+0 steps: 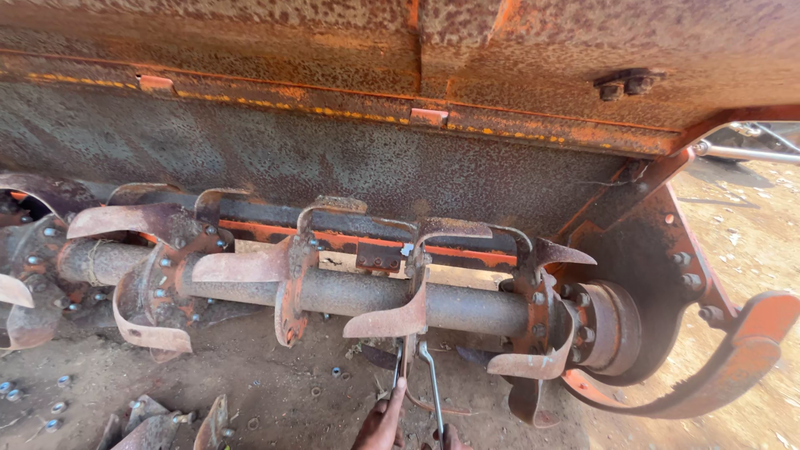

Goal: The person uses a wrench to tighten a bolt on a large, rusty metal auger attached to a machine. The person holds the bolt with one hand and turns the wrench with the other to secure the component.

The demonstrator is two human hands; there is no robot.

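Observation:
A rusty tiller shaft (pixel 350 292) runs across the view, with curved blades bolted to its flanges. At the bottom edge my left hand (pixel 381 423) grips a thin metal spanner (pixel 399 368) that reaches up to the blade flange (pixel 412 312) in the middle. Only a small part of my right hand (pixel 451 438) shows beside it, closed on a second long spanner (pixel 432 385) that points up at the same flange. The heads of both tools sit under the blade there and are partly hidden.
The machine's rusted orange hood (pixel 400 108) hangs over the shaft. Its side plate and curved skid (pixel 733 367) stand at the right. Loose blades (pixel 150 427) and several small bolts (pixel 57 406) lie on the dirt at the lower left.

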